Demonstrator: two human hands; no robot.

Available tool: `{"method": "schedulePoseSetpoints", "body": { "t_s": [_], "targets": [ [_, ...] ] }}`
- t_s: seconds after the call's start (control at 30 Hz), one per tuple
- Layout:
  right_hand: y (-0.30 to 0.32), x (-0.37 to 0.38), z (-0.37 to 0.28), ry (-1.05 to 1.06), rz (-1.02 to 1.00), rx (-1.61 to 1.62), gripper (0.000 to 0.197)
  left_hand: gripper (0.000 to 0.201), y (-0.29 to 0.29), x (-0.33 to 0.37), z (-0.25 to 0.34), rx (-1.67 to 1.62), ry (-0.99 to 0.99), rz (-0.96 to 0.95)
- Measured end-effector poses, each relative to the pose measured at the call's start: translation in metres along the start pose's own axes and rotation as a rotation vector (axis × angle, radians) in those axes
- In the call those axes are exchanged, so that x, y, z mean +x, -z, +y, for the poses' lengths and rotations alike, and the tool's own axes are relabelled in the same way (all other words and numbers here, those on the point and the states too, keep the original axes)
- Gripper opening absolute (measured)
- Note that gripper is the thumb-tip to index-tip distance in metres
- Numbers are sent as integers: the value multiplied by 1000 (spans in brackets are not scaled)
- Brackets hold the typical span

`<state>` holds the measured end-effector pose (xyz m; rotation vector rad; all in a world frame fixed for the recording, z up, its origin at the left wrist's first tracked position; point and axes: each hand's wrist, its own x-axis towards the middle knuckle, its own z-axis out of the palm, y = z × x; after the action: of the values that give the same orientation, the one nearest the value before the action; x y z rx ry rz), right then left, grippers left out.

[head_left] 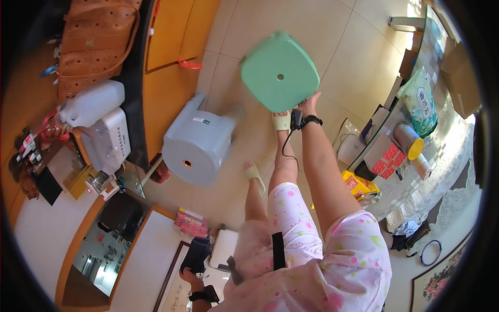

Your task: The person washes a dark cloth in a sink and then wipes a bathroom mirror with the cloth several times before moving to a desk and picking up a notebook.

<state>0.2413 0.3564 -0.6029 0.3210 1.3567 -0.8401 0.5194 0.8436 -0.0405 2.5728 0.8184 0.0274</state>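
Observation:
My right hand point(310, 105) grips the near right edge of a light green plastic stool point(267, 86), its rounded square top facing me with a small hole in the middle. Part of that hand is hidden at the rim. A black band with a small device point(297, 120) and a cable is on my right wrist. Low at the left, my left hand point(190, 277) is closed around a dark blue object point(198, 253) whose kind I cannot make out. A black band point(205, 294) circles that wrist.
A pale blue-grey rounded plastic piece point(208, 138) with a small hole stands left on the tiled floor point(332, 47). Orange cabinets point(176, 31) line the left. At right, a table holds a tissue pack point(420, 104), a can point(408, 139) and a red-patterned box point(387, 157).

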Motion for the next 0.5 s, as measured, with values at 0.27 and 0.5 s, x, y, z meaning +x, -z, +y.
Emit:
{"method": "schedulePoseSetpoints", "body": {
  "t_s": [0.27, 0.5],
  "targets": [
    [-12, 20, -5, -75, 199, 103, 77, 61, 7, 9, -20, 115, -3, -166],
    [-48, -3, -48, 264, 361, -95, 70, 58, -16, 2, -7, 49, -40, -135]
  ]
}}
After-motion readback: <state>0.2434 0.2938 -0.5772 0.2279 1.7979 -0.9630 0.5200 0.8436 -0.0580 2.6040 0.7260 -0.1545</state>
